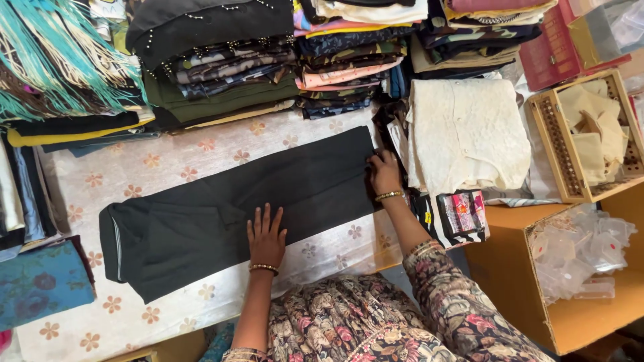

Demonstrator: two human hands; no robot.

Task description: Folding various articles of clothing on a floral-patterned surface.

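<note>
- Left hand (265, 238): flat, fingers spread, pressing on the trousers' (221, 211) near edge.
- Right hand (385, 172): fingers curled, gripping the trousers' far-right end.
- Trousers span leftward past left hand, on floral cloth (168, 161).

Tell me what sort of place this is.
Probably a clothing shop or garment packing room. Stacks of folded clothes line the back of the table, a cardboard box holds clear plastic bags, and the left hand and right hand press flat a dark garment.
</note>
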